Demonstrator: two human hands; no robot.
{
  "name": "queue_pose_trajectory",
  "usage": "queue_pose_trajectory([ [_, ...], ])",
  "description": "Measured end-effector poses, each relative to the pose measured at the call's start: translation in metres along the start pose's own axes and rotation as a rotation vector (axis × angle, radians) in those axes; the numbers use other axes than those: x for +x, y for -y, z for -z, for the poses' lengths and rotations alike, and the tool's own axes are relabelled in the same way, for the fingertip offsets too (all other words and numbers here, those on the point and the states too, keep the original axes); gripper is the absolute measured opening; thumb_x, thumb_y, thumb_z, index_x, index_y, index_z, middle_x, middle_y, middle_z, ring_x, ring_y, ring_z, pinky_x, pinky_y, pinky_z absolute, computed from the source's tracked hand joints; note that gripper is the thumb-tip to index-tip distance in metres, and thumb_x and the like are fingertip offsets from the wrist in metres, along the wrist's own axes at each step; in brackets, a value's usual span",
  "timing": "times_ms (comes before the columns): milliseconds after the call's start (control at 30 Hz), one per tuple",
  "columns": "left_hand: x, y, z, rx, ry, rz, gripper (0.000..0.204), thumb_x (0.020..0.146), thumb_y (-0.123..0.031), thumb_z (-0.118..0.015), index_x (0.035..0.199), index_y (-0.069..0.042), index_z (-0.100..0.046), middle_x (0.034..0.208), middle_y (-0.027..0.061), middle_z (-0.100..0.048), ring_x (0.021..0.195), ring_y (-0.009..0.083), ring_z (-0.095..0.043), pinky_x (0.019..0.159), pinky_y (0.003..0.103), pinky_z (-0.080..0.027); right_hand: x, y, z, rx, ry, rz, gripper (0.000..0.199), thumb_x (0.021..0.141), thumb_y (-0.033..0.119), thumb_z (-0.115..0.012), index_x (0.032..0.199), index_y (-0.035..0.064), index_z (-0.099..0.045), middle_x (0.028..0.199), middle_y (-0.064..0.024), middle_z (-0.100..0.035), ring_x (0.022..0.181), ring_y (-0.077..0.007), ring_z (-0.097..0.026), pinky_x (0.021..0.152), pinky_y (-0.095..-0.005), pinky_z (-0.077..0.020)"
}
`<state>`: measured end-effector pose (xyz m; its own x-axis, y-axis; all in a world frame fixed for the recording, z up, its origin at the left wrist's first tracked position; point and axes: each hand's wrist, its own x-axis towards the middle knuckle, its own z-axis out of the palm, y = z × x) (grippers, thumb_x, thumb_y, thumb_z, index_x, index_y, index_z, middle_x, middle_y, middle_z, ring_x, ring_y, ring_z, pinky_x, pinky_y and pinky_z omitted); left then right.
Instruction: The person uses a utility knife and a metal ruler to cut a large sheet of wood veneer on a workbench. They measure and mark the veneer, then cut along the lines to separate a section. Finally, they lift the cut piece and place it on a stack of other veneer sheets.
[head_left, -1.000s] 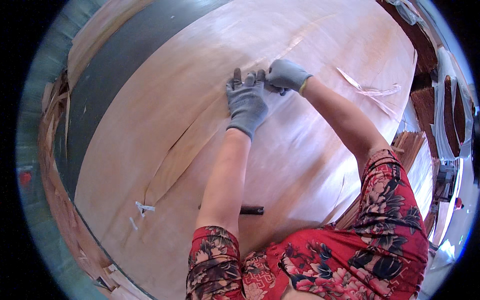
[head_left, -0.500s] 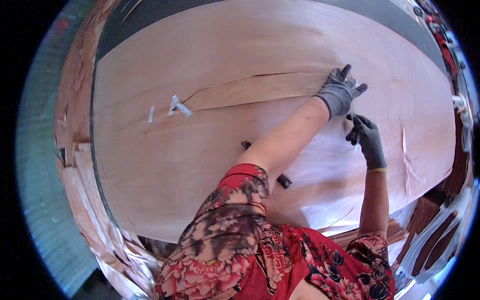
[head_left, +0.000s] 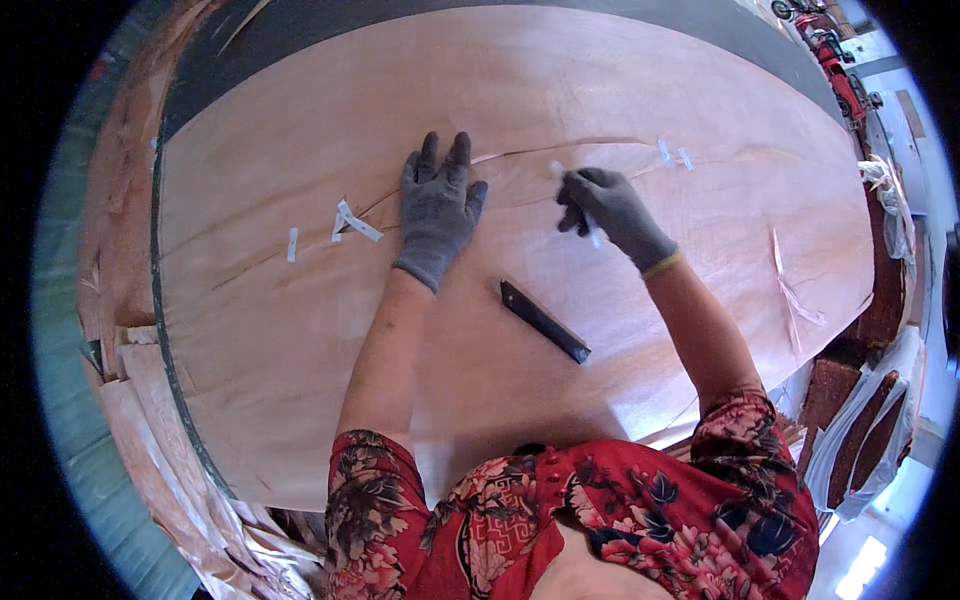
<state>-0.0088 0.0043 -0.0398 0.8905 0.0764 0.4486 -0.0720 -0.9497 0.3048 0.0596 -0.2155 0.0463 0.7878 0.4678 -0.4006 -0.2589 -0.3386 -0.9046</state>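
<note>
A large sheet of pale reddish wood veneer [head_left: 330, 400] lies in front of me, with a long split running across it. My left hand [head_left: 438, 215], in a grey glove, rests flat on the sheet at the split, fingers spread and holding nothing. To its right, my gloved right hand [head_left: 612, 215] is curled, pinching white tape [head_left: 557, 170] just below the split's edge. Short tape strips [head_left: 359, 222] stick to the sheet at the split's left end. Two more tape strips [head_left: 675, 154] sit at its right end. A dark, narrow, flat tool [head_left: 545, 322] lies nearer to me.
A dark grey surface [head_left: 330, 62] shows beyond the sheet's far edge. Torn veneer pieces [head_left: 165, 420] are heaped at the left. Another tear [head_left: 785, 285] marks the sheet's right side. Plastic-wrapped brown stacks [head_left: 868, 420] stand at the right.
Both hands have left the split's right end and moved left, the left hand farther. Two tape strips now show where they were. The dark tool, partly covered before, is in full view.
</note>
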Motion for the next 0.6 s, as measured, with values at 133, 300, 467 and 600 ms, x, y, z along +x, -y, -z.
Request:
queue_pose_trajectory([
  [133, 0.001, 0.001, -0.006, 0.076, -0.006, -0.06, 0.045, 0.084, -0.031, -0.055, 0.124, -0.009, -0.055, 0.133, 0.0087, -0.049, 0.13, 0.0347, -0.035, 0.106, 0.052, -0.023, 0.045, 0.012, -0.029, -0.061, 0.035, -0.027, 0.042, 0.088, 0.039, -0.06, 0.078, -0.0017, -0.059, 0.06, -0.0075, -0.058, 0.051, -0.0149, -0.06, 0.047, -0.0266, -0.0475],
  [300, -0.001, 0.001, -0.002, 0.052, 0.04, -0.044, 0.044, 0.084, -0.032, -0.054, 0.122, -0.01, -0.057, 0.135, 0.0083, -0.047, 0.13, 0.0348, -0.035, 0.107, 0.051, -0.021, 0.063, 0.023, -0.046, -0.049, 0.105, -0.09, 0.041, 0.087, 0.037, -0.062, 0.082, -0.0033, -0.061, 0.064, -0.0077, -0.059, 0.053, -0.0153, -0.06, 0.05, -0.0267, -0.0505],
  [467, 0.001, 0.0, 0.003, 0.08, 0.071, -0.017, 0.047, 0.086, -0.034, -0.052, 0.125, -0.01, -0.054, 0.138, 0.0083, -0.044, 0.13, 0.0361, -0.033, 0.107, 0.052, -0.02, 0.063, 0.029, -0.038, -0.025, 0.095, -0.008, 0.042, 0.087, 0.039, -0.061, 0.084, -0.0021, -0.062, 0.065, -0.0058, -0.059, 0.056, -0.0133, -0.06, 0.051, -0.0257, -0.0499],
  [600, 0.005, -0.004, -0.001, 0.09, 0.061, -0.03, 0.046, 0.085, -0.034, -0.053, 0.123, -0.01, -0.056, 0.136, 0.0097, -0.046, 0.128, 0.0372, -0.036, 0.106, 0.052, -0.02, 0.068, 0.019, -0.03, -0.073, 0.08, -0.089, 0.039, 0.086, 0.036, -0.063, 0.078, -0.002, -0.06, 0.064, -0.0074, -0.06, 0.051, -0.0149, -0.059, 0.047, -0.0284, -0.0501],
])
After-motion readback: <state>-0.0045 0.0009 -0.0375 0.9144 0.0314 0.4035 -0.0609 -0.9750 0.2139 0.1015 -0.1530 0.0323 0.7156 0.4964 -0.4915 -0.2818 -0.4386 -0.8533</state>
